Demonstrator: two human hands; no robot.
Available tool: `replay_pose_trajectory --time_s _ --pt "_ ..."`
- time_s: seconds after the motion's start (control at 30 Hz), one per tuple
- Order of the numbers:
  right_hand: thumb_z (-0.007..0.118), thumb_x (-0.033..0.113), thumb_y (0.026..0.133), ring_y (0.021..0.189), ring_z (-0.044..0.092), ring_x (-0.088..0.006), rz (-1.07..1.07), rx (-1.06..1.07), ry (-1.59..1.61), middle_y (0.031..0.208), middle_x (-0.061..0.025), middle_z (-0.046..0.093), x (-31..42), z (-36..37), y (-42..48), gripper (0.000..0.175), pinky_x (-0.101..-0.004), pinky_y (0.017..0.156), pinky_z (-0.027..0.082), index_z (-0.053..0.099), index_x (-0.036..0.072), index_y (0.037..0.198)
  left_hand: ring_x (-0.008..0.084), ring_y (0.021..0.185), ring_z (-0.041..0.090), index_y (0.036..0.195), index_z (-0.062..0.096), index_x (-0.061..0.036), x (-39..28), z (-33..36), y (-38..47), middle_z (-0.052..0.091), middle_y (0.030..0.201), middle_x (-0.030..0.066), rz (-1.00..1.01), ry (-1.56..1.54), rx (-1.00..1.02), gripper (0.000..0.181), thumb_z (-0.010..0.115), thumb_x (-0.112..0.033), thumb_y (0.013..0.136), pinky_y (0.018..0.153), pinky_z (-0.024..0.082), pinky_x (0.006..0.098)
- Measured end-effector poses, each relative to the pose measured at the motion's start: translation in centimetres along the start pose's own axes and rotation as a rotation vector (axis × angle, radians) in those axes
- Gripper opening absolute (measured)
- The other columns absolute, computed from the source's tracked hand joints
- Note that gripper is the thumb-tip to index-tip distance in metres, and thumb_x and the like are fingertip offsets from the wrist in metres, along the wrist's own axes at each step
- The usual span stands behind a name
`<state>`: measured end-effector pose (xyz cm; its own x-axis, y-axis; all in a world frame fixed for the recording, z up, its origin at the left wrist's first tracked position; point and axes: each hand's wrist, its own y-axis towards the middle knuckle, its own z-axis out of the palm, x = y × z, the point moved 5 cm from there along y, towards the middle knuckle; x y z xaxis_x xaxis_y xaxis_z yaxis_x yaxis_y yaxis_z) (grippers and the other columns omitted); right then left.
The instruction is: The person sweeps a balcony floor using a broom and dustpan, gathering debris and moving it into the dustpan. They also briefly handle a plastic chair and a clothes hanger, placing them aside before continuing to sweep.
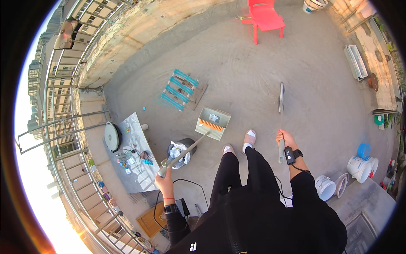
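Observation:
My left hand (pixel 165 184) is closed around the top end of a long dustpan handle (pixel 187 150). The handle slants down to a grey dustpan (pixel 205 115) with an orange comb-like strip (pixel 211 124) across its inside. A small label bearing writing is on the pan's inner wall. To my right, my right hand (pixel 287 138) grips a broom handle (pixel 281 120). Its narrow broom head (pixel 281 95) appears edge-on at the concrete floor, apart from the dustpan; whether the bristles touch the floor I cannot tell.
A bin with a white liner (pixel 180 152) stands under the dustpan handle. Left of it is a cluttered low table (pixel 144 177). Ahead are a blue-slatted stool (pixel 180 89) and a red plastic chair (pixel 266 16). White buckets (pixel 358 170) line the right side; a metal railing (pixel 60 127) bounds the left.

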<state>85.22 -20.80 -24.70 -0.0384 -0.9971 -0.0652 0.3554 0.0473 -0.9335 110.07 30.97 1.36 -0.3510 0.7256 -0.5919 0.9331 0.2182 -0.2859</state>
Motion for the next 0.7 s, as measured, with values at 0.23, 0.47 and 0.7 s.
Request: replay_pose_trajectory --time_s 0.23,0.47,0.7 --pt "0.051 0.017 0.101 0.05 0.044 -0.0068 0.314 0.303 -0.073 0.069 -0.0014 0.045 -7.3 19.1 3.4 0.019 -0.0174 0.04 0.038 0.046 0.0 0.107 0.011 0.078 0.063 0.106 0.068 0.0064 -3.1 3.8 2.3 0.071 0.085 0.0098 0.05 -0.114 0.012 0.036 0.074 -0.02 0.083 0.071 0.05 0.0272" --pt "0.05 0.022 0.101 0.046 0.045 -0.0101 0.573 0.252 -0.173 0.062 -0.0023 0.045 -15.3 33.2 13.7 0.027 -0.0212 0.042 0.041 0.041 0.003 0.084 0.0172 0.075 0.068 0.107 0.07 0.0017 -5.1 6.0 6.7 0.072 0.083 0.0168 0.113 -0.098 -0.001 0.04 0.077 -0.026 0.079 0.071 0.051 0.0297" --pt "0.053 0.02 0.099 0.049 0.048 -0.0101 0.358 0.066 0.035 0.065 -0.0022 0.047 -3.3 25.9 12.2 0.021 -0.021 0.044 0.044 0.043 0.001 0.094 0.028 0.081 0.07 0.106 0.071 -0.001 -4.0 4.9 11.5 0.071 0.087 0.0193 0.007 0.055 0.065 0.041 0.077 -0.029 0.077 0.076 0.052 0.0343"
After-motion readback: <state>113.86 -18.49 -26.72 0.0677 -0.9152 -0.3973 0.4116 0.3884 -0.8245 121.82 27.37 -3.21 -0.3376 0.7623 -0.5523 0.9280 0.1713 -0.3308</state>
